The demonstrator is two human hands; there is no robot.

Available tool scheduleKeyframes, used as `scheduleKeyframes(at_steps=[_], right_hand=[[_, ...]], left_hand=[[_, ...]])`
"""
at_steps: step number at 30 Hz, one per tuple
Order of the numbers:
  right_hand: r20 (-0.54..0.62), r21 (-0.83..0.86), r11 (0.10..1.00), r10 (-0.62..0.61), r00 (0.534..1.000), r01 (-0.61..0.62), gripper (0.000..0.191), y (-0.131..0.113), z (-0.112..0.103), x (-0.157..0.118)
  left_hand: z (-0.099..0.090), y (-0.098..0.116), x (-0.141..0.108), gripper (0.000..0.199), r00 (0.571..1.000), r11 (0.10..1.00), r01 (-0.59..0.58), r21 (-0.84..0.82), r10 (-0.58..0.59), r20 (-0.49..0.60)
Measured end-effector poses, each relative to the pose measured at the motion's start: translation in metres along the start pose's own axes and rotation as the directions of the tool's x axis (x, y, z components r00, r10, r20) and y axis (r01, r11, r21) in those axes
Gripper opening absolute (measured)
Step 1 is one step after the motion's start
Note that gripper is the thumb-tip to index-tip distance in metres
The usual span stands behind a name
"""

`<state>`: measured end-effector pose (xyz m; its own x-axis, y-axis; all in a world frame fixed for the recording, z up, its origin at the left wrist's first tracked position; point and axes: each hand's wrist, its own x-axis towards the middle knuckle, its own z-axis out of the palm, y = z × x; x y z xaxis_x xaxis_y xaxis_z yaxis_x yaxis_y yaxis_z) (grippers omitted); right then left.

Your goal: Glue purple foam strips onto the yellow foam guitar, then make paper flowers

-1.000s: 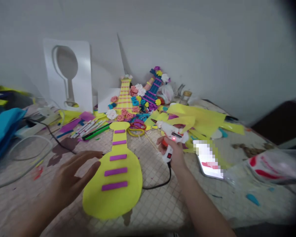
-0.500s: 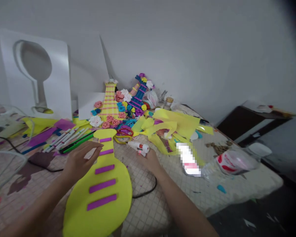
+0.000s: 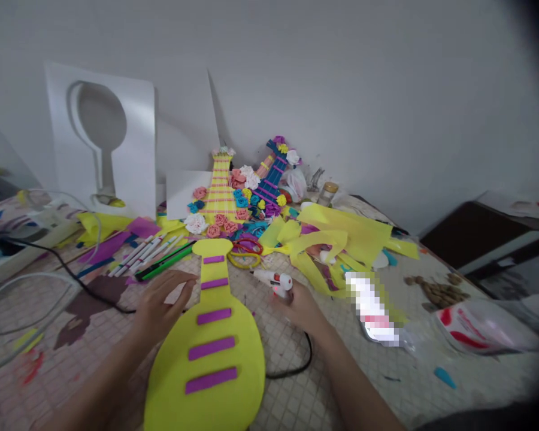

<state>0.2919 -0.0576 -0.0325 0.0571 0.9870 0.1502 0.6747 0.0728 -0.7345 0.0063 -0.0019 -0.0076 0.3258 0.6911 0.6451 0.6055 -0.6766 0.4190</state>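
Observation:
A yellow lute-shaped piece [image 3: 206, 371] lies in front of me, with several purple strips [image 3: 212, 347] across its neck and body. Beside the neck, on its left, is my left hand [image 3: 164, 302], thumb and fingertips close together; whether they pinch anything is too small to tell. My right hand [image 3: 299, 305] is wrapped round a white glue gun [image 3: 273, 280], whose nozzle points left toward the neck. A black cord [image 3: 291, 372] runs below that hand.
Markers [image 3: 139, 254], a green cutter [image 3: 161, 263] and scissors [image 3: 247, 257] lie near the neck. Yellow paper [image 3: 341, 230], a phone [image 3: 372, 311] and a plastic bottle [image 3: 471, 329] are on the right. Flower-decorated pieces [image 3: 222, 191] stand behind; a white cut-out board [image 3: 137, 137] leans at the wall.
The view has shifted, so everything appears farther right and slightly lower. My left hand has drawn back a little from the neck's strips. My right hand still holds the glue gun.

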Motion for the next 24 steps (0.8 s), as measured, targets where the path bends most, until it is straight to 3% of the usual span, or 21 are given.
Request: scheduleKeyframes(at_steps=[7,15,20,24], right_hand=[[0.004,-0.107,0.994,0.038,0.999,-0.037,0.019,0.002,-0.009,-0.001],[0.008,-0.449,0.89,0.091,0.996,-0.077,0.023,0.012,-0.022,-0.016],[0.005,-0.345,0.936,0.077,0.997,-0.071,0.024,0.015,-0.021,-0.021],[-0.061,-0.234,0.97,0.057,0.997,-0.07,0.029,0.017,-0.013,-0.027]], left_hand=[[-0.006,-0.018,0.001,0.013,0.993,0.995,0.093,0.041,-0.09,-0.074],[-0.018,-0.026,0.005,0.017,0.971,0.98,0.195,0.049,-0.186,-0.153],[-0.02,-0.026,0.007,0.017,0.975,0.985,0.166,0.043,-0.157,-0.154],[-0.021,-0.026,0.008,0.018,0.979,0.985,0.162,0.059,-0.153,-0.133]])
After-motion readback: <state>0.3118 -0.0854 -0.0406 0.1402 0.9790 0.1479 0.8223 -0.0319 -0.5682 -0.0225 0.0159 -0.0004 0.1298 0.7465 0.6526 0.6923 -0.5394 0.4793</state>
